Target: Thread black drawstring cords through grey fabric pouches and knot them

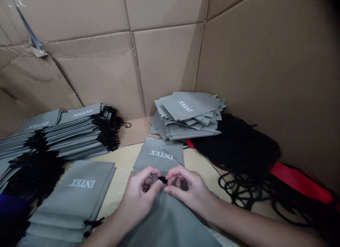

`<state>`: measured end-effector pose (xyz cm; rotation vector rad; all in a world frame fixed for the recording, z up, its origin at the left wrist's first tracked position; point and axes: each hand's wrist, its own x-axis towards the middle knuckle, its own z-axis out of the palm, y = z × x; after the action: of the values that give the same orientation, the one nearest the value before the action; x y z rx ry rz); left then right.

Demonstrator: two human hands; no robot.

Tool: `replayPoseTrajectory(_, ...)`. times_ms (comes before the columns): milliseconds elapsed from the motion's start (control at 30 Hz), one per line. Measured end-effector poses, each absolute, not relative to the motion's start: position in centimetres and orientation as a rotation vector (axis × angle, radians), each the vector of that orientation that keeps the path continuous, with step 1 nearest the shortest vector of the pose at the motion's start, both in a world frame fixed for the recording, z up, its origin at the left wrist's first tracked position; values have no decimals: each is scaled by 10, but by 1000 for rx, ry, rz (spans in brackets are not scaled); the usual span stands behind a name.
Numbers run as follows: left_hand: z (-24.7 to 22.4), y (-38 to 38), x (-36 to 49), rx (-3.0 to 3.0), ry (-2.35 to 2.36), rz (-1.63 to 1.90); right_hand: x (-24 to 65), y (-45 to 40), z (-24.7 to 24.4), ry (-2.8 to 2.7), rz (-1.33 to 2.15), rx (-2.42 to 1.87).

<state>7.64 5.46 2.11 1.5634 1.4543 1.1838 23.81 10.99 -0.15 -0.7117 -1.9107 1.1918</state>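
My left hand (145, 186) and my right hand (187, 185) meet at the lower middle, their thumbs and forefingers pinched on a small bunched piece of black cord (162, 179). Below them lies a grey fabric pouch (170, 218), its near part reaching the bottom of the view. A thin, needle-like rod (164, 151) slants from my right fingers across a grey pouch printed INTEX (148, 153) just beyond; whether I grip the rod is unclear. How the cord joins the near pouch is hidden by my fingers.
Corded grey pouches (77, 133) are stacked at the left, with another pile (82, 190) nearer. Loose flat pouches (196, 105) sit at the back. Black cord bundles (236, 144) with a red band (300, 181) lie right. Cardboard walls (167, 59) enclose the table (124, 169).
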Motion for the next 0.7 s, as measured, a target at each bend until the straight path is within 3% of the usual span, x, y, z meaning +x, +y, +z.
replayPoseTrajectory(100, 22, 58, 78, 1413, 1360, 1172, 237, 113, -4, -1911, 1201, -728)
replayPoseTrajectory(367, 15, 64, 69, 1046, 1110, 1052, 228, 122, -9, -1653, 1729, -677)
replayPoseTrajectory(700, 13, 67, 72, 897, 1062, 1109, 227, 117, -1, -1615, 1654, -816)
